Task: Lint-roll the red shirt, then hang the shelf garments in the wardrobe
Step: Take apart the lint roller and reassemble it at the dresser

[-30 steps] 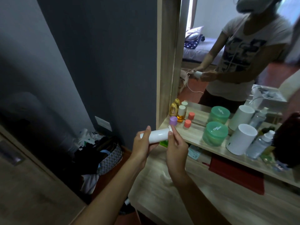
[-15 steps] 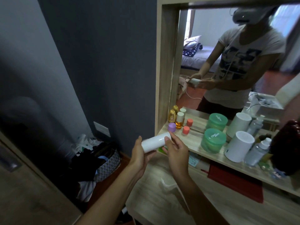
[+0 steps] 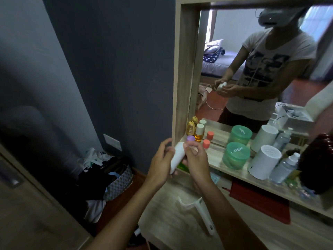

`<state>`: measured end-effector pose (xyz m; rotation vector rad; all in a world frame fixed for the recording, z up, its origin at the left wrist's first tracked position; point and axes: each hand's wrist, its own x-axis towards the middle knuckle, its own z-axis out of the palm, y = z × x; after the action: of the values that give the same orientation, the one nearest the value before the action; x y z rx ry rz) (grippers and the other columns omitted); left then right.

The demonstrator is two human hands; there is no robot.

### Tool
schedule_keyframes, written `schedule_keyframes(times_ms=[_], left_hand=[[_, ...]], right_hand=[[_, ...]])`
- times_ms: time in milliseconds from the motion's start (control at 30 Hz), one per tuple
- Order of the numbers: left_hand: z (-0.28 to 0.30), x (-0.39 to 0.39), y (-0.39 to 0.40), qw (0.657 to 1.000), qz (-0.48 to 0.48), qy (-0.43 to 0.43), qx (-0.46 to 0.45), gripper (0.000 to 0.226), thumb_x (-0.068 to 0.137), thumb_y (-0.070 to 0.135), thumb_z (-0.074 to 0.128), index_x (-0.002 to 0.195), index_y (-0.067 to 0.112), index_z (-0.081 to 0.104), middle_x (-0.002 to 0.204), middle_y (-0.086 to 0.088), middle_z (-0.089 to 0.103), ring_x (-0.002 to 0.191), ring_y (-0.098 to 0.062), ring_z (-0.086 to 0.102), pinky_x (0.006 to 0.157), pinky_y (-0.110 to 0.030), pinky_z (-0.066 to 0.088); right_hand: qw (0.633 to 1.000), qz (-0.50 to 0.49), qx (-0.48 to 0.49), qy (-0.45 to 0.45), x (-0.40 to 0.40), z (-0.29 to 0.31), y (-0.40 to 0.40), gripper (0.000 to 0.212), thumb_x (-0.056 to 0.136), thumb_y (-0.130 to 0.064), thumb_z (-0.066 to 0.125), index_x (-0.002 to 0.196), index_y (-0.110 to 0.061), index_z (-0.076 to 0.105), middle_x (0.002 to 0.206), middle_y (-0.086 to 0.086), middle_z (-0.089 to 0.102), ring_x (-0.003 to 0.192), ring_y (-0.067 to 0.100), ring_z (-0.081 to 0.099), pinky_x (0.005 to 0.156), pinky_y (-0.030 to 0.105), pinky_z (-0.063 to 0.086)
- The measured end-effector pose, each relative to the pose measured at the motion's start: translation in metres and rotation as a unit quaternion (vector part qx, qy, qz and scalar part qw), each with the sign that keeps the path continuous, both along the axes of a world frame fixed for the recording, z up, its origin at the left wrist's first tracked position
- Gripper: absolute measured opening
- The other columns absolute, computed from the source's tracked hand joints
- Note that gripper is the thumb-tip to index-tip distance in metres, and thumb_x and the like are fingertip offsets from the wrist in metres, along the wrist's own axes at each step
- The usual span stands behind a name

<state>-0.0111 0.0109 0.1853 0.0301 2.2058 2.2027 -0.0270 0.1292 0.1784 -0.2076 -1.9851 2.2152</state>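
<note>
A white lint roll [image 3: 177, 157] stands tilted nearly upright between my hands, above the wooden dresser top [image 3: 270, 235]. My left hand [image 3: 162, 160] holds its lower end against the palm, with the upper fingers spread off it. My right hand [image 3: 195, 159] pinches the roll near its top. The white lint-roller handle [image 3: 200, 212] lies on the dresser below my hands, with no roll on it. A red cloth [image 3: 259, 199] lies folded under the dresser shelf at the right. No wardrobe is in view.
On the shelf [image 3: 225, 168] before the mirror [image 3: 252, 60] stand small bottles [image 3: 199, 132], a green jar [image 3: 236, 156], a white cylinder [image 3: 264, 164] and a clear spray bottle [image 3: 285, 167]. A basket of clothes [image 3: 115, 179] sits on the floor at the left.
The roll has tipped from lying nearly level to standing nearly upright. My right hand has moved up to its top end, and the view has tilted so the handle shows.
</note>
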Motion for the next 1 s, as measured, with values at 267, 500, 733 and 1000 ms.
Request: schedule_keyframes(times_ms=[267, 500, 733, 1000], left_hand=[[0.017, -0.016, -0.013, 0.985, -0.144, -0.092, 0.025, 0.06, 0.074, 0.027, 0.055, 0.133, 0.022, 0.047, 0.091, -0.013, 0.065, 0.048, -0.018, 0.053, 0.039, -0.022, 0.039], [0.01, -0.025, -0.021, 0.976, -0.102, -0.153, 0.116, 0.031, 0.084, 0.018, 0.05, 0.112, 0.023, 0.064, 0.071, -0.003, 0.072, 0.053, -0.016, 0.049, 0.045, -0.021, 0.033], [0.003, -0.027, -0.019, 0.963, 0.002, -0.165, 0.212, 0.032, 0.096, 0.022, 0.04, 0.115, 0.011, 0.064, 0.065, -0.01, 0.058, 0.041, -0.015, 0.046, 0.038, -0.019, 0.032], [0.007, -0.027, -0.02, 0.964, 0.015, -0.153, 0.218, 0.036, 0.098, 0.02, 0.039, 0.13, 0.013, 0.053, 0.086, -0.008, 0.064, 0.043, -0.014, 0.053, 0.039, -0.021, 0.039]], right_hand=[[0.998, 0.058, -0.009, -0.022, -0.004, 0.004, 0.007, 0.018, 0.096, -0.02, 0.055, 0.109, -0.008, 0.055, 0.114, 0.012, 0.06, 0.097, 0.03, 0.067, 0.064, 0.03, 0.061], [0.973, 0.053, 0.193, -0.111, -0.013, -0.043, 0.029, 0.05, 0.083, -0.07, 0.048, 0.119, -0.034, 0.051, 0.118, 0.002, 0.062, 0.103, 0.024, 0.063, 0.088, 0.045, 0.054], [0.814, 0.092, 0.471, -0.328, 0.015, -0.195, 0.068, 0.073, 0.067, -0.07, 0.041, 0.138, -0.052, 0.033, 0.126, 0.002, 0.06, 0.114, 0.025, 0.057, 0.092, 0.039, 0.047], [0.85, 0.182, 0.432, -0.239, 0.025, -0.221, 0.076, 0.068, 0.088, -0.028, 0.06, 0.148, -0.022, 0.027, 0.095, -0.003, 0.064, 0.083, 0.011, 0.062, 0.064, 0.013, 0.041]])
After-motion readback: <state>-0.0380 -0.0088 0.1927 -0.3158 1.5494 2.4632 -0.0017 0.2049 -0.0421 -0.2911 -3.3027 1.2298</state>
